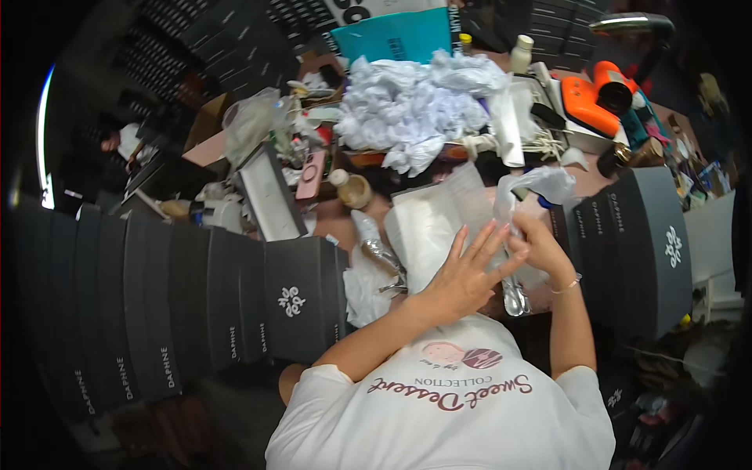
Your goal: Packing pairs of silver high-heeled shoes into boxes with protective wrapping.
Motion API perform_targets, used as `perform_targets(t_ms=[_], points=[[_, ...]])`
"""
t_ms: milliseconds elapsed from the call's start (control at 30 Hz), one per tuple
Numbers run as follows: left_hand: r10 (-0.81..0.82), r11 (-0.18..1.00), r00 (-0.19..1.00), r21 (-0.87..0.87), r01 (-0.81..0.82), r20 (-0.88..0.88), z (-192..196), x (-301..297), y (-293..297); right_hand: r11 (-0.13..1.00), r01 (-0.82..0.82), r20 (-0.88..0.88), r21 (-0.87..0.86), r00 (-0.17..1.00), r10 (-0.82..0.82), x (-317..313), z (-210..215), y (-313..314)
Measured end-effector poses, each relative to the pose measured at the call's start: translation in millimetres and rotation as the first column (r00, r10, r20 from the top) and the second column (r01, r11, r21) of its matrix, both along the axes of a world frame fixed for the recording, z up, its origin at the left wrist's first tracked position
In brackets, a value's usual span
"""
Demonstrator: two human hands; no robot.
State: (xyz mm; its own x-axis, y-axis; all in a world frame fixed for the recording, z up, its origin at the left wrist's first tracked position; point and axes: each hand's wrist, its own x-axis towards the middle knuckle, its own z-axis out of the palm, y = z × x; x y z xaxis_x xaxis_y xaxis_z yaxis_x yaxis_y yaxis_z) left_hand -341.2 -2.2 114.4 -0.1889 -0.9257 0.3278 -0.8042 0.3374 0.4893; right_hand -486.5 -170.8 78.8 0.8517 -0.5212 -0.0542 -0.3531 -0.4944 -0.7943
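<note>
- On my feed, the left hand (462, 276) spreads, gripping nothing; white paper (429, 231) at its eleven o'clock.
- Right hand (542, 244): grip, I can't tell; tissue (552, 185) at its twelve.
- Tissue seems light, soft, tearable; I'd pinch its edge.

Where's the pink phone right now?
In the head view, the pink phone is left of centre, between the white-lined box and the cream-capped bottle.

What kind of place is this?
Probably a storeroom or workroom where shoes get packed: dark boxes line both sides, crumpled white paper is heaped up, and there's what looks like a silver shoe.
</note>
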Motion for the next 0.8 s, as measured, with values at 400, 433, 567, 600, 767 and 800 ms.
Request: perform_targets(t_ms=[400, 433, 567, 600, 767, 800], points=[[0.539, 0.594, 0.837, 0.744, -0.306, -0.087, -38.0, 120.1, 106.0, 0.876, -0.270, 0.033, -0.400, 0.951, 0.308, 13.7, 4.6, -1.7], [0.654, 0.525, 0.754, 0.757, -0.388, -0.067, -55.4, 125.7, 111.0, 0.904, -0.189, 0.190, -0.384, 0.942, 0.277, 11.3, -13.3, -11.2], [0.672, 0.580, 0.741, 0.637, -0.508, -0.020, -133.5, 129.6, 137.7, 0.639, 0.281, 0.112, 0.716, 0.857, -0.502, -1.2, -85.4, -17.1], [0.738, 0.570, 0.668, 0.619, -0.541, -0.096, -136.6, 125.1, 138.8, 0.595, 0.321, 0.115, 0.737, 0.808, -0.578, -2.2, -87.8, -5.6], [0.876, 0.468, 0.367, 0.732, -0.495, -0.312, -141.6, 130.5, 145.8, 0.658, 0.441, 0.162, 0.610, 0.743, -0.649, -29.3, -114.7, -15.7], [0.868, 0.495, 0.298, 0.732, -0.468, -0.397, -144.2, 134.4, 147.3, 0.686, 0.462, 0.147, 0.562, 0.760, -0.633, -29.8, -108.9, -19.4]])
